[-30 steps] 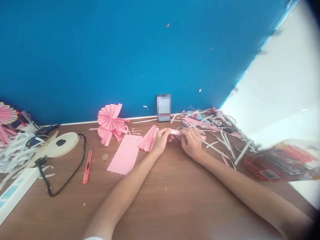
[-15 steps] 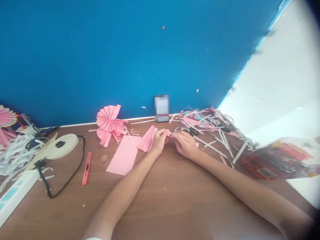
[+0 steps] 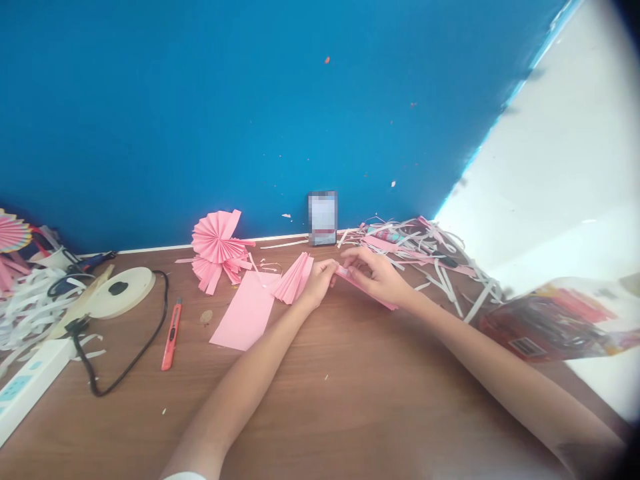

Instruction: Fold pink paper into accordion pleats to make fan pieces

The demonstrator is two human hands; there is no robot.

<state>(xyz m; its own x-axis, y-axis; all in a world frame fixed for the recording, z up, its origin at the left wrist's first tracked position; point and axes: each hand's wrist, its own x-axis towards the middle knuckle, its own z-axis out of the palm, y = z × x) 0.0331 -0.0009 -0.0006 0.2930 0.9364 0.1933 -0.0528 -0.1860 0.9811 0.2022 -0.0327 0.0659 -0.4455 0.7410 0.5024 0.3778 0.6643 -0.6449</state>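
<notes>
My left hand (image 3: 319,283) is closed in a pinch on one end of a narrow folded strip of pink paper (image 3: 373,295), which slants down to the right. Over that strip, my right hand (image 3: 377,275) has its fingers apart, the index finger lifted and the thumb against the paper. Close by my left hand is a pleated pink paper fan (image 3: 294,279); whether it joins the held strip is hidden. A flat pink sheet (image 3: 244,312) lies left of it, partly behind my left forearm.
Pink pleated rosettes (image 3: 219,239) stand by the blue wall, where a phone (image 3: 323,219) leans. Paper scraps (image 3: 440,257) pile at the right, near a plastic bag (image 3: 555,320). At left are a red cutter (image 3: 172,337), a tape roll (image 3: 137,297), a black cable (image 3: 135,367) and a power strip (image 3: 33,387).
My right hand's fingers have spread from a pinch beside my left hand, and more of the pink strip shows. My left hand keeps its hold, and the view has shifted slightly.
</notes>
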